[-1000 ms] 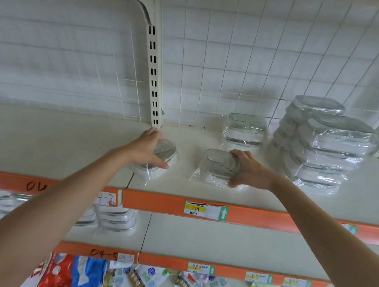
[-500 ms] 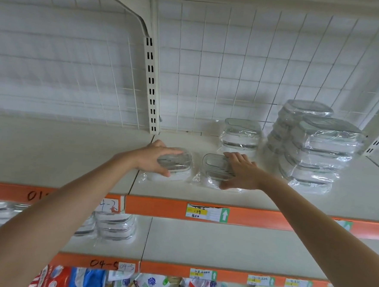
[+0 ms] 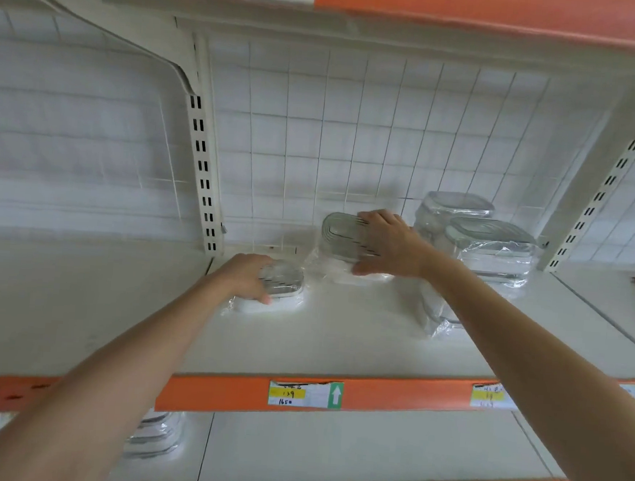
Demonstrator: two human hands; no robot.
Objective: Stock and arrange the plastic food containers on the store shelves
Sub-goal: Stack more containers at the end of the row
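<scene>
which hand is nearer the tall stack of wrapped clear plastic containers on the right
Right. The right hand grips a container just left of the tall stack; the left hand is farther left.

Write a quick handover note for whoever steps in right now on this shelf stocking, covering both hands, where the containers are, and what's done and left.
Left hand: gripping a wrapped container that sits low on the shelf, near the upright post.
Right hand: holding a second wrapped container, tilted, on top of a short stack at the back.
Done: tall stacks of containers already stand at the right against the wire grid.
Left: settle the right container flat on its stack, then place the left one, probably stacked or lined up beside it. More containers sit on the shelf below.
</scene>
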